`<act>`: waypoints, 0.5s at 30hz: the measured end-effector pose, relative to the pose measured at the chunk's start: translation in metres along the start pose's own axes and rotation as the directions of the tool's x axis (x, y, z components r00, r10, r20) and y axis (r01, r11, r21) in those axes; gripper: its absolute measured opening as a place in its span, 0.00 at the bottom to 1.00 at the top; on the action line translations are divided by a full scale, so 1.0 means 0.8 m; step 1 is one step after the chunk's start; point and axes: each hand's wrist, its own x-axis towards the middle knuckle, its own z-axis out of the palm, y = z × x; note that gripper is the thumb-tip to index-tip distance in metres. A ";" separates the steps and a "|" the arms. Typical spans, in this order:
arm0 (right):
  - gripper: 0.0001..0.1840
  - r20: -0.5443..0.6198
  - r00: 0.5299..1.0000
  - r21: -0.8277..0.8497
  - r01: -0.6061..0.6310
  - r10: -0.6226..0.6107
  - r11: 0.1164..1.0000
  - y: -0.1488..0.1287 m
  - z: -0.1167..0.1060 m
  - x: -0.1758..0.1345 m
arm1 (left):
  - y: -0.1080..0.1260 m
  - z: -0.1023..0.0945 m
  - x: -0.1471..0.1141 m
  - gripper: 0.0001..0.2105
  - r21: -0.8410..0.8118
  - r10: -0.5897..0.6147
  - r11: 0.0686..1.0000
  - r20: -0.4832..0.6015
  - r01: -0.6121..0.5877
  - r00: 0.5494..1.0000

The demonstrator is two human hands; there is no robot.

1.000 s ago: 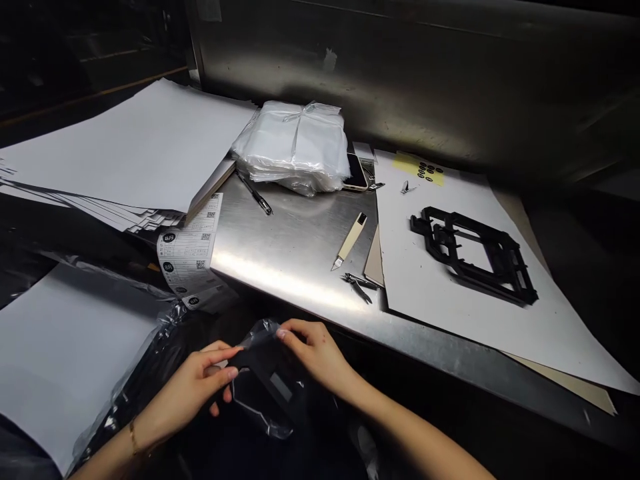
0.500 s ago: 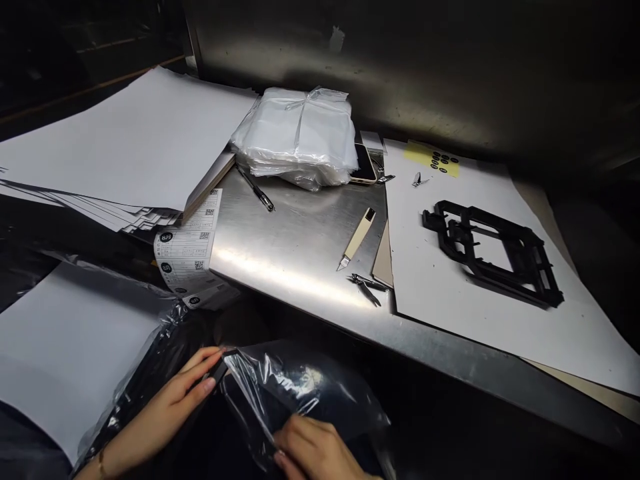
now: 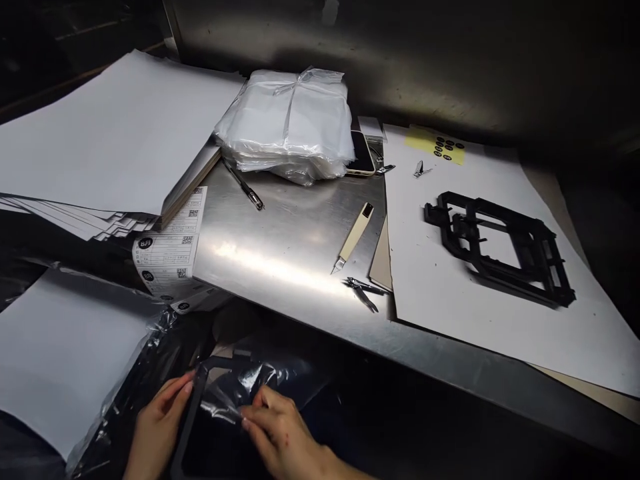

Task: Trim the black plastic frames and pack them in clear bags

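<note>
My left hand (image 3: 159, 421) pinches the edge of a black plastic frame (image 3: 189, 428), low in front of the table. A clear plastic bag (image 3: 225, 405) lies partly over the frame's upper part; how far the frame sits inside it I cannot tell. Thumb and fingertips of my right hand (image 3: 287, 427) are closed on the bag's film. The frame's lower part runs out of view. On the table's right side, a similar black plastic frame (image 3: 510, 247) lies on a white sheet (image 3: 435, 287).
A tied stack of clear bags (image 3: 295, 120) stands beside a phone (image 3: 361, 153). Large white sheets (image 3: 115, 133) are piled at left, above printed labels (image 3: 167, 253). A pen (image 3: 245, 187), a craft knife (image 3: 353, 239) and small nippers (image 3: 363, 293) lie on the metal table (image 3: 280, 233).
The bag has moved left over the black frame, whose corner and side now show more. Both hands have shifted left, and the view has turned slightly.
</note>
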 end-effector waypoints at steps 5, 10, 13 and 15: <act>0.15 -0.077 0.997 -0.062 -0.031 0.026 0.998 0.011 -0.021 -0.003 | -0.002 -0.006 -0.008 0.15 -0.103 0.000 0.995 0.041 0.004 0.999; 0.14 -0.133 0.991 0.063 -0.021 0.030 0.998 0.002 -0.056 0.009 | 0.020 -0.015 -0.023 0.18 -0.408 -0.016 0.911 0.129 0.068 0.991; 0.14 -0.155 0.980 0.324 -0.067 0.123 0.944 -0.010 -0.067 0.020 | 0.027 -0.016 -0.035 0.20 -0.563 -0.031 0.800 0.303 0.205 0.952; 0.17 -0.066 0.994 0.435 -0.050 0.087 0.899 -0.014 -0.066 0.029 | 0.029 -0.012 -0.036 0.23 -0.593 -0.074 0.704 0.485 0.390 0.871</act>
